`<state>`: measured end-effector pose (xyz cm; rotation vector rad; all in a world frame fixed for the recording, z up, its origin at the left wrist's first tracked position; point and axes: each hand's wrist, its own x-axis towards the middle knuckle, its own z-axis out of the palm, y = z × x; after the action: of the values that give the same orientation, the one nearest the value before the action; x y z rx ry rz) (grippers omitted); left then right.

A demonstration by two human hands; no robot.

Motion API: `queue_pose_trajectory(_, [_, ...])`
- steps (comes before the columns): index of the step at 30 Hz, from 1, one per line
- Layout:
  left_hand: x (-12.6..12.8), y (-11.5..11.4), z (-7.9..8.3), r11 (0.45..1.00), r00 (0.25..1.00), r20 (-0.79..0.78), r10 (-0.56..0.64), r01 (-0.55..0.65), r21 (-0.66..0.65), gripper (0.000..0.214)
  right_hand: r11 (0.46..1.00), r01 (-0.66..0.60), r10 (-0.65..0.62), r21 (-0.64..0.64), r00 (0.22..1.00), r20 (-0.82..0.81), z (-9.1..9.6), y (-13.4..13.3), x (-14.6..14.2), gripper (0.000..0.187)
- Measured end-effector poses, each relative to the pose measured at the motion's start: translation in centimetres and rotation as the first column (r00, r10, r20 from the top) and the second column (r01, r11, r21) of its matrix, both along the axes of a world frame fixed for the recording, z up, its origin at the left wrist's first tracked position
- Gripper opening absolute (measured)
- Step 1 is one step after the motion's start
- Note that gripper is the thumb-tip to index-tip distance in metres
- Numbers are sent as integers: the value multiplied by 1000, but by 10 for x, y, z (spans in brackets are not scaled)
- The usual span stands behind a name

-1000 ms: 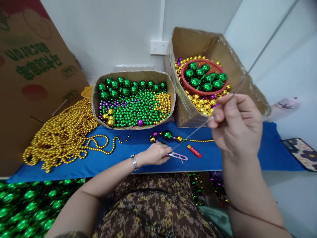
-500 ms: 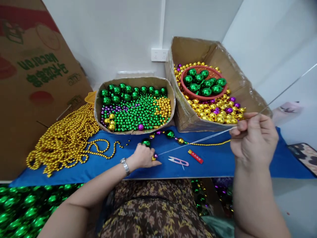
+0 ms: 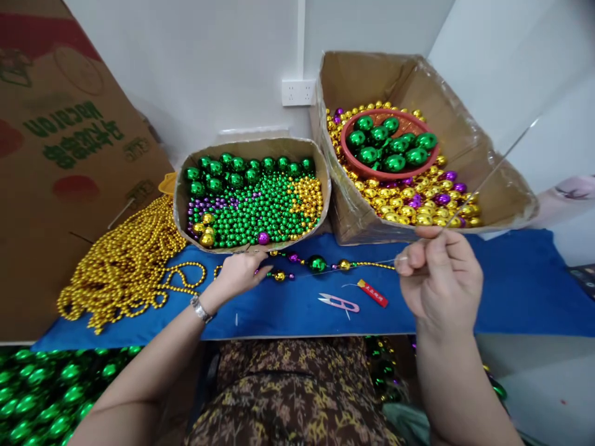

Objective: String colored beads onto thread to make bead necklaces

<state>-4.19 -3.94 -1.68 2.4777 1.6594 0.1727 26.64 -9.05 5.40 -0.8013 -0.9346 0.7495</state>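
Note:
My right hand (image 3: 439, 272), raised at the right above the blue cloth (image 3: 511, 279), pinches a long thin needle (image 3: 495, 167) that slants up to the right. A fine white thread runs left from its fingers toward the beads. My left hand (image 3: 239, 272), wearing a watch, is closed over a strand of beads in front of the smaller box; its fingertips are partly hidden. Right of it, small gold and purple beads (image 3: 279, 275) poke out. Behind them lies a stretch of strand with a big green ball (image 3: 317, 264) and a gold bead chain (image 3: 372, 264).
Pink thread snips (image 3: 339, 303) and a red packet (image 3: 374, 293) lie in front. A cardboard box (image 3: 253, 248) holds sorted beads. A larger box (image 3: 357, 226) holds gold and purple beads and a red bowl (image 3: 390, 173) of green balls. Gold chains (image 3: 125, 266) heap at left.
My left hand has moved left and away, toward the smaller box. My right hand has come left with the needle, and the thread now hangs slacker. The view has shifted slightly.

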Motion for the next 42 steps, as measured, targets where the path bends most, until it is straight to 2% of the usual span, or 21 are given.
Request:
queue_pose_trajectory(4, [20, 10, 33, 993, 973, 222, -72, 49, 107, 28, 994, -103, 102, 20, 995, 19, 6, -9, -10, 13])
queue_pose_trajectory(8, [45, 32, 51, 983, 934, 340, -109, 50, 178, 24, 984, -181, 180, 5, 983, 44, 7, -13, -19, 13])
queue_pose_trajectory(12, [69, 80, 48, 980, 964, 255, -74, 24, 196, 23, 972, -225, 230, -66, 969, 88, -7, -14, -26, 15])
queue_pose_trajectory(17, [96, 141, 34, 995, 997, -60, 39, -34, 90, 29, 967, -199, 227, -160, 958, 176, -31, -10, -28, 17])
queue_pose_trajectory(19, [104, 152, 28, 997, 994, -97, 48, -41, 71, 30, 966, -180, 217, -183, 954, 207, -37, -10, -27, 18])
queue_pose_trajectory(22, [104, 157, 23, 996, 991, -110, 71, -63, 68, 31, 962, -167, 217, -217, 948, 235, -42, -12, -24, 19])
queue_pose_trajectory(26, [75, 160, 31, 991, 982, -146, 121, -110, 81, 33, 958, -155, 210, -241, 951, 225, -46, -13, -20, 18])
queue_pose_trajectory(30, [20, 162, 46, 987, 957, -240, 161, -152, 57, 31, 954, -157, 216, -257, 951, 220, -54, -9, -21, 19])
queue_pose_trajectory(34, [-33, 152, 55, 985, 941, -293, 171, -160, 60, 32, 946, -183, 253, -268, 933, 255, -61, -4, -30, 19])
queue_pose_trajectory(38, [-71, 138, 49, 963, 881, -390, 267, -236, 126, 43, 942, -196, 275, -274, 917, 290, -63, -3, -35, 19])
queue_pose_trajectory(42, [-94, 130, 33, 967, 872, -426, 240, -256, 21, 49, 938, -201, 287, -282, 908, 306, -64, -5, -38, 19])
